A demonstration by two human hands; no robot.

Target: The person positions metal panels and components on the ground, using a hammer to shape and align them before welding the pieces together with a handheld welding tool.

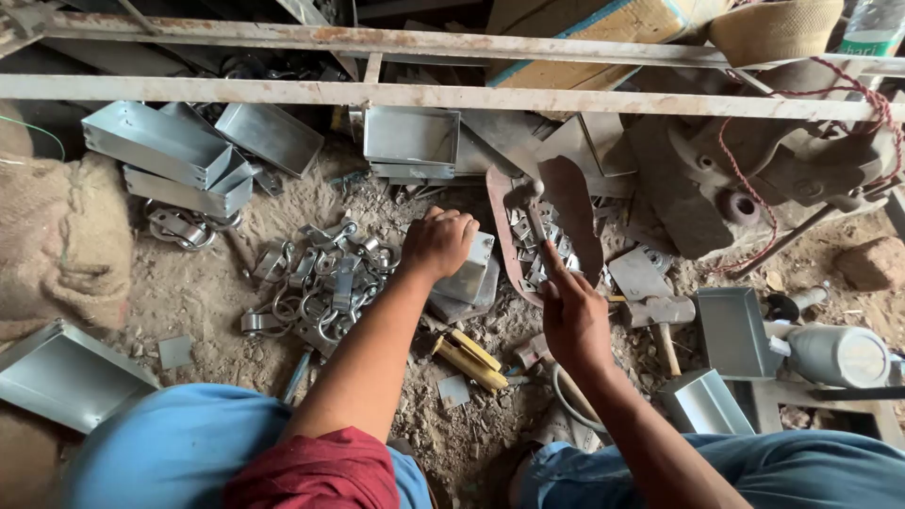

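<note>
My left hand (439, 243) grips the top of a small grey sheet-metal box (468, 273) standing on the dirt floor, with flat metal pieces under it. My right hand (571, 314) is to its right, fingers together and index finger stretched toward a rusty curved tray (577, 209) holding several small metal clips (539, 259). It holds nothing that I can see. A yellow-handled tool (468, 359) lies on the ground between my forearms.
A heap of metal rings and clamps (320, 283) lies left of the box. Folded metal boxes (179, 155) are stacked at the back left and centre. A hammer (660, 316), more metal boxes (731, 330) and a motor-like machine (834, 353) sit at right. Rusty bars (424, 94) cross overhead.
</note>
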